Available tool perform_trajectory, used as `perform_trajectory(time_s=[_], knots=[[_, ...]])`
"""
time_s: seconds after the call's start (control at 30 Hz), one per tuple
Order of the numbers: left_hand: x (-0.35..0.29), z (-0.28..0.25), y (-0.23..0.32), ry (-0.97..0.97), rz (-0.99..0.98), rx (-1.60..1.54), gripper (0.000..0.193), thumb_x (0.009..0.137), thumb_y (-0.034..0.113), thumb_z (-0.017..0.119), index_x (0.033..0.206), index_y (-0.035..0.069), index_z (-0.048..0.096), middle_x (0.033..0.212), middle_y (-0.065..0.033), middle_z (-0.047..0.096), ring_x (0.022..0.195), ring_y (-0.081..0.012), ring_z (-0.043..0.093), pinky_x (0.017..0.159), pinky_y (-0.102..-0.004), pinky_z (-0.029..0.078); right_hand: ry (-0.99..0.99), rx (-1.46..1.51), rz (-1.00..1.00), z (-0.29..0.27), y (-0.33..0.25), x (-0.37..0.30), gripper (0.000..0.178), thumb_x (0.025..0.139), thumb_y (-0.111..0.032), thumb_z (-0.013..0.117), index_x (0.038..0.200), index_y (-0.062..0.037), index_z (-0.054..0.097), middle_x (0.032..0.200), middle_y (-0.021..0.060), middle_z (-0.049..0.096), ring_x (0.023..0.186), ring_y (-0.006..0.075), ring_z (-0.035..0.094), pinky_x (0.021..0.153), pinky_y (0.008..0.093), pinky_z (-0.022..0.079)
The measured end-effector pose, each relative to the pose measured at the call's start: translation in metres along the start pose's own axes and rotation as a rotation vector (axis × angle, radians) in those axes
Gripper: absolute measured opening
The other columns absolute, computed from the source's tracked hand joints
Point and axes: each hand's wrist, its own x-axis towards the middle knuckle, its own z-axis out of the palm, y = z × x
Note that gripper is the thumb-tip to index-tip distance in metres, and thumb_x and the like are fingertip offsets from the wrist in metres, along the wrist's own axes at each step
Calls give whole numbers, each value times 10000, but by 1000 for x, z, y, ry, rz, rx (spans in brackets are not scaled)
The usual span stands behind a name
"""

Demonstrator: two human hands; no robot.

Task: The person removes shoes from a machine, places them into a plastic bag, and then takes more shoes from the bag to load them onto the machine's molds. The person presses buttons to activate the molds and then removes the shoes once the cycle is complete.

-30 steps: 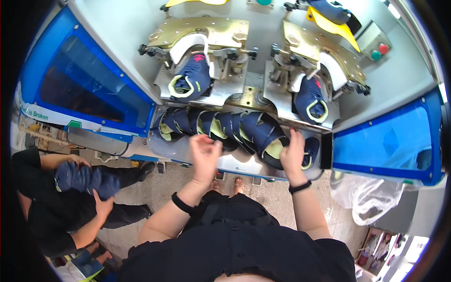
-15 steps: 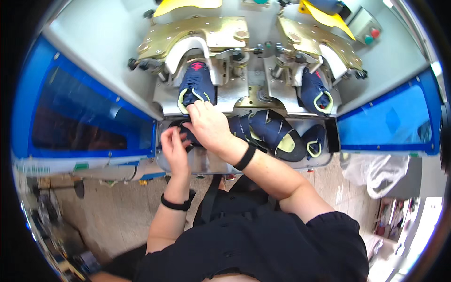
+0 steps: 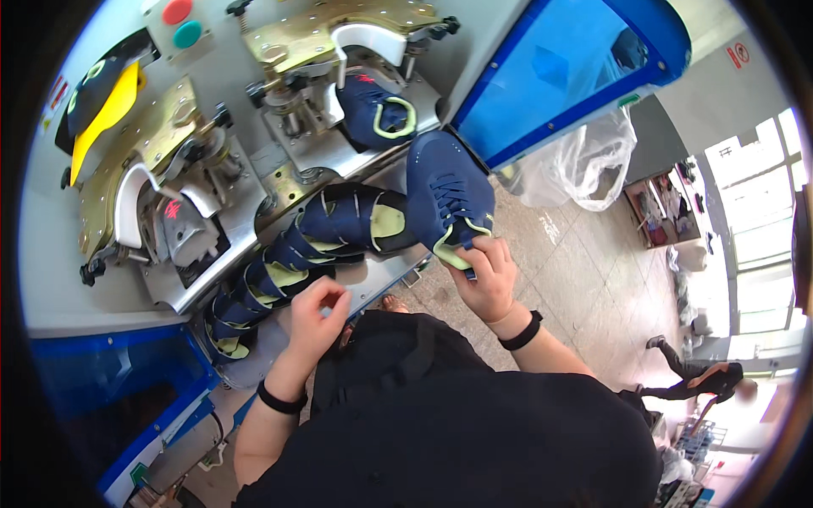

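My right hand (image 3: 487, 275) grips a navy lace-up shoe upper (image 3: 449, 182) by its lime-lined heel opening, with the toe pointing away from me. My left hand (image 3: 318, 317) hovers near the tray's front edge, fingers curled in and nothing visible in them. Beside it, a row of navy shoe uppers (image 3: 339, 216) with lime linings lies overlapped in the metal tray (image 3: 356, 292). At the left station of the machine, a bare grey shoe form (image 3: 188, 235) carries a red light mark. Another navy shoe upper (image 3: 368, 114) sits on the right station.
Blue-framed window panels (image 3: 559, 72) flank the machine. Red and green buttons (image 3: 182, 21) are on its back wall, near a yellow guard (image 3: 106, 118). A clear plastic bag (image 3: 580, 165) hangs at the right. Farther right, a person (image 3: 707, 377) is on the tiled floor.
The shoe upper on the left station has come off its form and is now in my right hand, out to the right. My left hand has curled. The view has swung right.
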Motion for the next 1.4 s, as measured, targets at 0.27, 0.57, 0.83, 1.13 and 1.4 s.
perform_trajectory(time_s=[0.27,0.57,0.83,1.13,1.4], knots=[[113,115,-10,-333,408,678,289,803,166,697,1074,92,630,1224,-86,599,902,-280,661,756,-381,546,66,201,576,28,70,-26,248,771,-124,759,959,-67,608,940,110,585,783,296,622,669,364,507],[109,155,-30,-519,206,1311,416,727,269,749,1100,133,626,1265,-80,545,1042,-298,593,821,-418,500,-251,-97,313,93,127,-21,412,712,-282,777,1040,-132,579,1071,64,545,949,295,589,728,383,527],[78,130,0,-345,271,806,361,752,237,744,1055,93,610,1296,-138,528,1104,-332,572,854,-419,516,-298,-205,227,45,163,-1,603,630,-341,825,1121,-102,569,1197,116,508,1065,325,535,842,420,483],[25,43,38,206,112,517,240,793,183,723,986,58,652,1014,-107,631,929,-308,638,782,-380,522,234,354,-266,13,34,154,295,717,-80,764,970,-69,613,1002,125,586,841,318,596,702,367,497],[-22,9,77,298,75,219,209,837,163,722,994,36,666,900,-81,666,799,-187,661,723,-307,519,-5,637,-728,75,-148,324,83,907,-115,601,955,-59,637,866,152,634,761,300,633,677,392,491]])
